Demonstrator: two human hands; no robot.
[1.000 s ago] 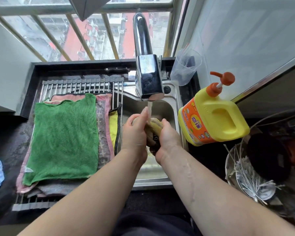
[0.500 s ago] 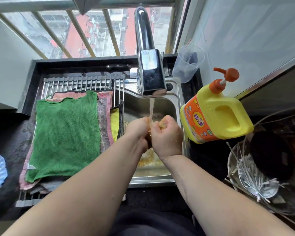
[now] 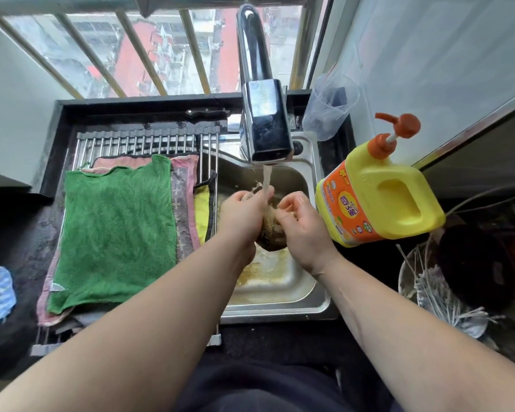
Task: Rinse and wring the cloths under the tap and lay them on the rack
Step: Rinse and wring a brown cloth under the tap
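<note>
OK, mid-rinse: your left hand (image 3: 244, 211) and right hand (image 3: 301, 227) both grip the cloth (image 3: 271, 240) under the tap (image 3: 268, 132); wring hard next.

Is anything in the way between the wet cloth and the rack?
Nothing visible. The left hand and right hand hold the brownish wet cloth just right of the metal bar rack. A green towel and other cloths cover most of it.

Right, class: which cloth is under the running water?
The brownish cloth gripped by the left hand and right hand; the green cloth and yellow cloth lie on the rack.
</note>
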